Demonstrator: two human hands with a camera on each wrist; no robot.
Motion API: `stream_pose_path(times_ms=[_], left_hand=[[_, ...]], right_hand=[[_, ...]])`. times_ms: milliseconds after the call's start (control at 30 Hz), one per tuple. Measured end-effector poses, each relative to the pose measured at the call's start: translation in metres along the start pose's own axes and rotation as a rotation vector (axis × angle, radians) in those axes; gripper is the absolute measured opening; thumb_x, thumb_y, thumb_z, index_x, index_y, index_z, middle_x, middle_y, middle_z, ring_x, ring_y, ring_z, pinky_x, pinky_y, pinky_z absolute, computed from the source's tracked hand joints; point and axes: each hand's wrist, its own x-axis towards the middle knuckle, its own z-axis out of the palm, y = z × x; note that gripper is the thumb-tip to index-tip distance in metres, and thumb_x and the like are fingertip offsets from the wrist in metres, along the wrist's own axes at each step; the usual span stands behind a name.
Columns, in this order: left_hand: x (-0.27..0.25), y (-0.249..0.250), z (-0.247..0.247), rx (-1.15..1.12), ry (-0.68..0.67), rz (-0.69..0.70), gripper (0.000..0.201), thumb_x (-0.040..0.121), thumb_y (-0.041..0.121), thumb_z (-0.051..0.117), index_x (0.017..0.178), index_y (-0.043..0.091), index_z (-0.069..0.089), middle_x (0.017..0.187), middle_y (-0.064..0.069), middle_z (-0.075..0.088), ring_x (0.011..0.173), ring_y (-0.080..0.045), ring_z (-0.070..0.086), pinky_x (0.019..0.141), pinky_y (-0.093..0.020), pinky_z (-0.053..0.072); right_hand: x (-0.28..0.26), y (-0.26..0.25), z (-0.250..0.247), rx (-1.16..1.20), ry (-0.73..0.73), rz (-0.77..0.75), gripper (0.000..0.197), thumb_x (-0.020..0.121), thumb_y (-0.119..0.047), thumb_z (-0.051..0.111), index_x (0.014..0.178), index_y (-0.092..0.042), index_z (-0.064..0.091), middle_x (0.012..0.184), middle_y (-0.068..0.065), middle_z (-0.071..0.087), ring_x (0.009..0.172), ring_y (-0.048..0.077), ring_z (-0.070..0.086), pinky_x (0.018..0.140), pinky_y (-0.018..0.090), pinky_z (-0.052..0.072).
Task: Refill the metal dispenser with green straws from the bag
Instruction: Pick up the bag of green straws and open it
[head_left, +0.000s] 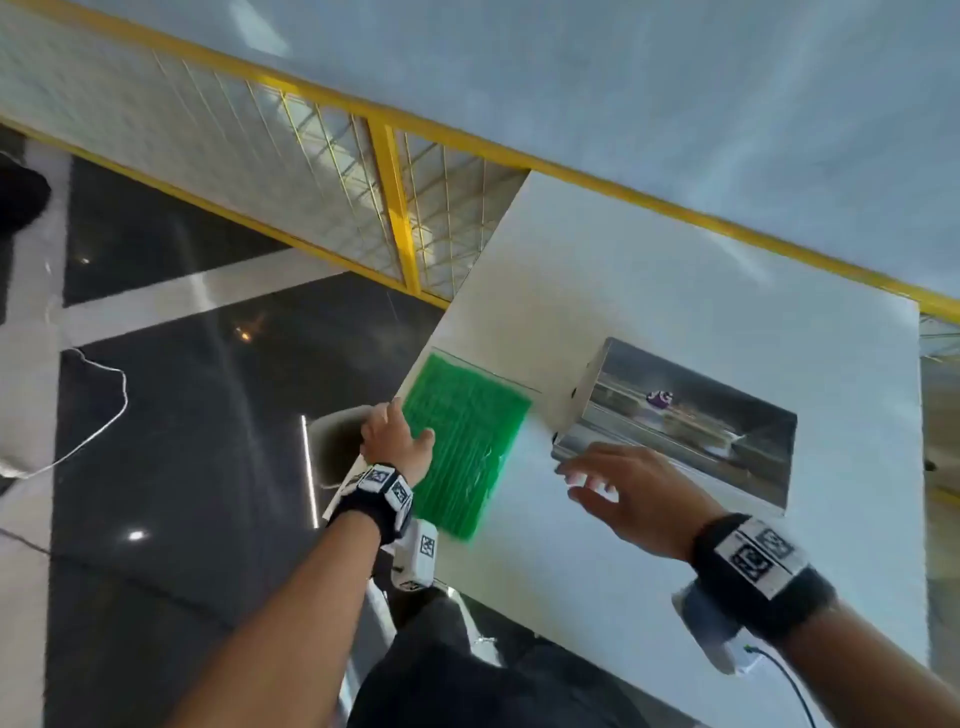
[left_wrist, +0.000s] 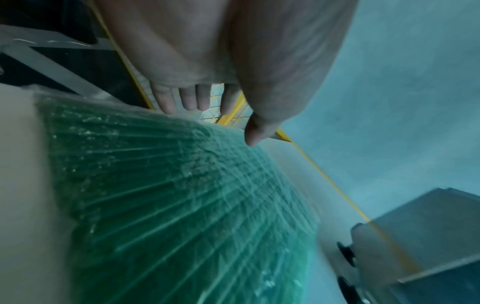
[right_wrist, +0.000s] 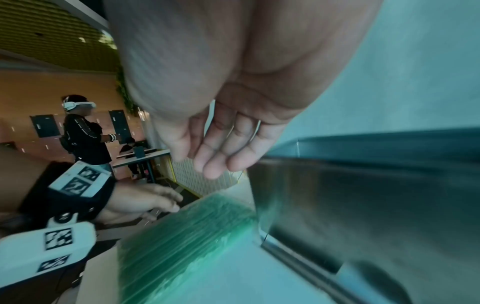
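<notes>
Straws (head_left: 465, 447) still sit bagged on the tabletop's (head_left: 675, 291) near-left edge, left of the closed dispenser (head_left: 685, 426), both hands (head_left: 397, 439) (head_left: 628, 493) spread and holding nothing, so refilling hasn't really started.

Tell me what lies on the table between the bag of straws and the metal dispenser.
Nothing visible. The bag of green straws lies at the table's near-left edge, the metal dispenser just beside it, with only bare tabletop between. The left hand is at the bag; the right hand hovers open by the dispenser.
</notes>
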Motion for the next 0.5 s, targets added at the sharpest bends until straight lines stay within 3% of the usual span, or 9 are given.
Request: stream_pose_path(times_ms=[133,233,300,333,400,467,500], left_hand=[[0.012,-0.008,-0.001,0.08,0.014,-0.163,0.048,0.088,0.034,0.063,0.129,0.013,0.051,0.139,-0.015,0.05,0.131,-0.039,0.041,0.107,-0.053,0.033],[0.01,-0.012,0.005,0.004,-0.047,-0.142,0.047,0.089,0.026,0.06,0.134,0.012,0.052,0.14,-0.017,0.046,0.127,-0.038,0.044,0.103,-0.048,0.038],[0.01,-0.012,0.003,-0.237,-0.021,-0.103,0.042,0.086,0.019,0.059,0.126,0.006,0.054,0.126,-0.022,0.056,0.103,-0.036,0.06,0.078,-0.039,0.049],[0.008,-0.011,0.0,-0.337,0.013,-0.093,0.037,0.085,0.017,0.058,0.119,0.005,0.054,0.114,-0.022,0.063,0.087,-0.034,0.064,0.066,-0.035,0.047],[-0.002,-0.007,-0.01,-0.438,0.093,-0.068,0.021,0.084,0.014,0.054,0.104,0.005,0.055,0.083,-0.015,0.066,0.065,-0.031,0.06,0.052,-0.028,0.042],[-0.013,0.001,-0.025,-0.527,0.141,-0.012,0.004,0.083,0.004,0.05,0.086,0.005,0.052,0.06,-0.004,0.053,0.049,-0.019,0.05,0.041,-0.021,0.036],[-0.018,0.007,-0.033,-0.588,0.151,0.031,0.008,0.081,-0.001,0.049,0.079,0.007,0.05,0.056,-0.001,0.046,0.043,-0.011,0.043,0.037,-0.017,0.031]], right_hand=[[0.012,-0.01,0.017,0.029,-0.058,0.024,0.026,0.1,-0.033,0.055,0.123,-0.03,0.066,0.111,-0.015,0.069,0.085,-0.001,0.062,0.082,0.026,0.055],[0.021,-0.014,0.015,0.074,-0.026,0.038,0.026,0.1,-0.032,0.055,0.123,-0.03,0.066,0.107,-0.018,0.067,0.083,-0.006,0.06,0.077,0.019,0.052],[0.028,-0.017,0.009,0.089,0.004,0.06,0.025,0.099,-0.03,0.056,0.123,-0.029,0.066,0.105,-0.019,0.064,0.081,-0.009,0.057,0.074,0.013,0.048],[0.033,-0.019,0.005,0.097,0.024,0.063,0.025,0.099,-0.029,0.057,0.123,-0.028,0.066,0.107,-0.018,0.064,0.081,-0.008,0.058,0.074,0.014,0.048],[0.041,-0.023,-0.004,0.126,0.077,0.055,0.026,0.098,-0.027,0.059,0.123,-0.026,0.066,0.11,-0.012,0.067,0.083,0.001,0.063,0.076,0.022,0.054],[0.048,-0.026,-0.013,0.161,0.15,0.065,0.028,0.097,-0.027,0.061,0.124,-0.026,0.065,0.112,-0.01,0.066,0.085,0.006,0.065,0.079,0.028,0.057],[0.052,-0.026,-0.017,0.173,0.199,0.079,0.029,0.096,-0.028,0.062,0.125,-0.027,0.064,0.114,-0.009,0.065,0.086,0.006,0.066,0.08,0.03,0.057]])
